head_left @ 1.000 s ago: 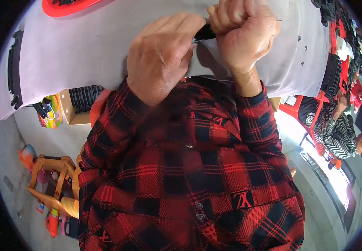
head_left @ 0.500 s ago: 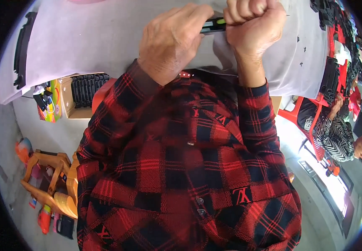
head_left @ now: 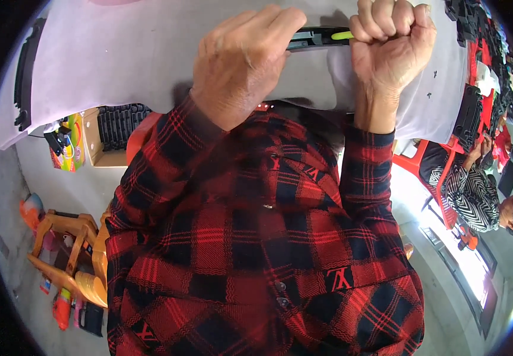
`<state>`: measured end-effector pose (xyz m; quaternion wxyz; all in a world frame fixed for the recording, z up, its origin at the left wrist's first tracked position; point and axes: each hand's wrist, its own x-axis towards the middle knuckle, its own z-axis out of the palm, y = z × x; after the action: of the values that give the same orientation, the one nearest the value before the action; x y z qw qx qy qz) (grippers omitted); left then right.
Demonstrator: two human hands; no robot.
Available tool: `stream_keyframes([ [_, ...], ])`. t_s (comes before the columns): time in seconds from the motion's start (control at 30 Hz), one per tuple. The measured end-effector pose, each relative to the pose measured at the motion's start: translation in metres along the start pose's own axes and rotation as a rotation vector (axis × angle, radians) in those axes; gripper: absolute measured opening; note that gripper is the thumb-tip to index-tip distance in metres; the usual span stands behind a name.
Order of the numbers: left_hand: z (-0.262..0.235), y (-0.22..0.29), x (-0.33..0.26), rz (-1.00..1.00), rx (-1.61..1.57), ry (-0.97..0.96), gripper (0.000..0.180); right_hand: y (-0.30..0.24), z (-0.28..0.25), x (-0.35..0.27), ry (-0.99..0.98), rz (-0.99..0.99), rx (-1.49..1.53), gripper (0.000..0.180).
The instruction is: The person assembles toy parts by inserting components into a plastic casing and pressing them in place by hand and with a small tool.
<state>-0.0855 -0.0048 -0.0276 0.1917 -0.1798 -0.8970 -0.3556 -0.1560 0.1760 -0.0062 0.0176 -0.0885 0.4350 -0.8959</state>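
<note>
A long, narrow black plastic part (head_left: 312, 40) spans the gap between my hands, over the pale-covered table (head_left: 132, 56). My left hand (head_left: 239, 65) is closed around its left end, back of the hand upward. My right hand (head_left: 394, 52) makes a fist at the part's right end, fingers curled and wrist turned up. From that fist a slim yellow-green piece (head_left: 342, 35) sticks out leftward, lying along the part. It looks like the end of a small hand tool, but its kind is hidden in my fingers. Whether the right fist also grips the part cannot be seen.
Small black bits (head_left: 429, 95) lie on the table at right. Long black strips (head_left: 26, 83) rest at the left edge, more black parts (head_left: 469, 115) at the right. A carton (head_left: 112, 158) of black parts stands below left. A person (head_left: 473, 193) sits at far right.
My right hand has moved right, away from my left, and its fist has turned. More of the black part and the yellow-green piece now show. My left hand has barely shifted.
</note>
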Motion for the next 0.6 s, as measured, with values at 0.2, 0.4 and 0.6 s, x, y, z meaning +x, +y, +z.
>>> stream_keyframes([
  [0.2,-0.001,0.002,-0.002,-0.015,0.046,-0.021,0.037,0.018,0.011,-0.002,-0.108,-0.037,0.097,0.052],
  [0.4,-0.001,0.002,-0.001,-0.002,0.028,-0.031,0.037,0.023,0.014,-0.003,-0.029,-0.048,0.035,0.053],
  [0.6,0.000,0.001,-0.006,0.050,0.122,-0.064,0.034,0.026,0.005,0.003,-0.264,-0.106,0.035,0.054],
])
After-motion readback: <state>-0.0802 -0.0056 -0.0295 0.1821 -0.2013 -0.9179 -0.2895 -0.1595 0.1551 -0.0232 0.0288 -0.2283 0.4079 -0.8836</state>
